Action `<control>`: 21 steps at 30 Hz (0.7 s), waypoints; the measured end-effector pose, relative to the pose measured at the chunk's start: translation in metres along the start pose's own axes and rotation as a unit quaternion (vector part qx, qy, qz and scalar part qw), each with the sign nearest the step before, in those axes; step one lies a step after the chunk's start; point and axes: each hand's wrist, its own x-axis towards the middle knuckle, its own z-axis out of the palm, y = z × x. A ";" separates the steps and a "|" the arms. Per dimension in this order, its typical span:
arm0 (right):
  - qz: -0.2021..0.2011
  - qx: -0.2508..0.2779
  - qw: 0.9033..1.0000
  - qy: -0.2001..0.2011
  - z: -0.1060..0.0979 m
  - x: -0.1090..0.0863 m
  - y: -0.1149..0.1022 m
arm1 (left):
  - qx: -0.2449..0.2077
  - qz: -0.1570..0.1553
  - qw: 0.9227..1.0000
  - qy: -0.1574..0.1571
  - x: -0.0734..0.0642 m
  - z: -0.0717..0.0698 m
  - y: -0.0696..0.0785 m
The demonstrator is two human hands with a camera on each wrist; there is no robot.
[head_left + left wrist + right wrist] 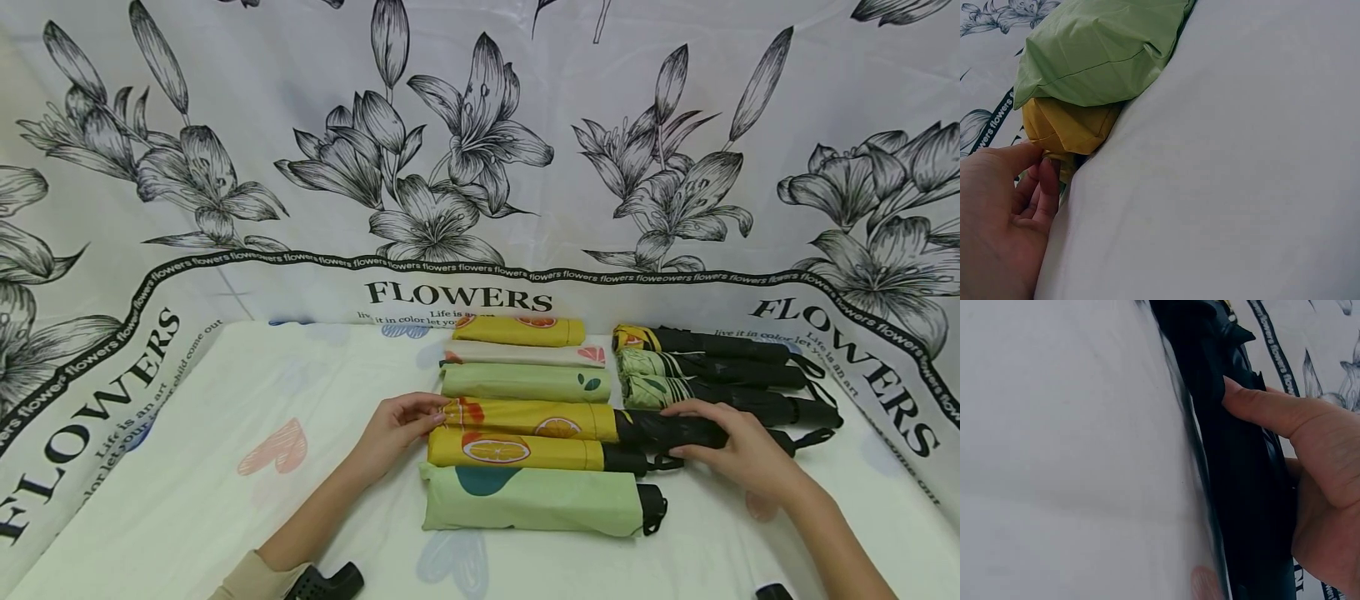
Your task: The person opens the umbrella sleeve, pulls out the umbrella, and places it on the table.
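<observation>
My left hand point(393, 429) pinches the left end of a yellow umbrella sleeve point(502, 415) printed with orange slices. A black folded umbrella point(645, 428) extends from the sleeve's right end, lying in line with it. My right hand point(753, 450) grips this umbrella along its black body, thumb on the near side. In the right wrist view the thumb presses on the dark fabric point(1229, 444). Just in front lies a yellow sleeved umbrella point(517, 450) with a black handle showing. Nearest me is a wider light green sleeved umbrella point(540, 504), also with a black end.
Behind the hands lie a green sleeve point(517, 382), a pale pink-printed sleeve point(517, 355) and another yellow sleeve point(502, 332). To their right, several black folded umbrellas point(742, 372) with patterned ends lie side by side. A white cloth point(187, 500) with hearts covers the surface.
</observation>
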 end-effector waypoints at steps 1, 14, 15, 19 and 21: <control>0.001 0.000 1.000 -0.001 -0.001 0.000 0.001 | 0.000 0.001 1.000 -0.001 0.000 0.000 0.000; 0.076 0.060 0.995 -0.037 -0.012 -0.007 0.011 | 0.001 0.003 1.000 0.000 0.000 0.000 0.000; 0.075 0.058 0.995 -0.036 -0.013 -0.008 0.013 | 0.001 0.003 1.000 0.001 0.000 0.000 0.000; 0.056 0.031 0.998 -0.023 -0.016 -0.010 0.021 | 0.000 0.008 1.000 0.000 0.000 -0.001 0.000; 0.041 0.021 0.999 -0.013 -0.017 -0.011 0.025 | 0.002 0.009 1.000 0.000 0.000 -0.001 -0.001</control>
